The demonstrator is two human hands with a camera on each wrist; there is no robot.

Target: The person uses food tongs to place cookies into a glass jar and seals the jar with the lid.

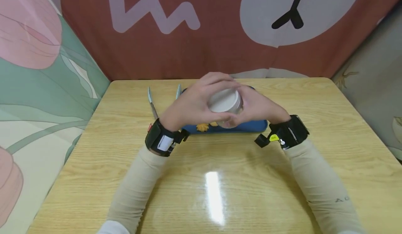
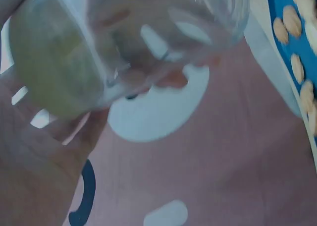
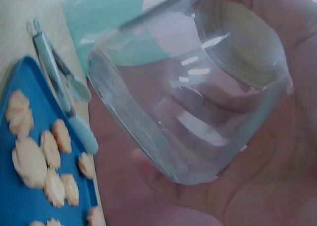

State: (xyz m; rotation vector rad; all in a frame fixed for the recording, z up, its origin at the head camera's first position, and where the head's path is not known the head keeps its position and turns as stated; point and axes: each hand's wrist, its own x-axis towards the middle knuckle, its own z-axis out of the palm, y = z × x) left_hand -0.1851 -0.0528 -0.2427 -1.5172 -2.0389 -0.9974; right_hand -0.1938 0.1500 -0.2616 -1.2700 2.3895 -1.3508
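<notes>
Both hands hold a clear jar (image 3: pixel 163 102) with a pale lid (image 1: pixel 223 100) above the tray, tilted in both wrist views. My left hand (image 1: pixel 199 103) curls round the lid end, fingers along the far side and thumb along the near side. From the other side my right hand (image 1: pixel 259 105) grips the jar's see-through body. Under the hands lies a blue tray (image 1: pixel 248 127) bearing several golden cookies (image 3: pixel 29 161). Much of the tray is hidden behind the hands and jar in the head view.
Tongs with pale blue tips (image 1: pixel 150 96) lie left of the tray, partly behind my left wrist. The wooden table (image 1: pixel 176 192) ends at a brown printed cloth (image 1: pixel 220 52) at the back. Patterned cloth (image 1: pixel 34 87) also stands along the left side.
</notes>
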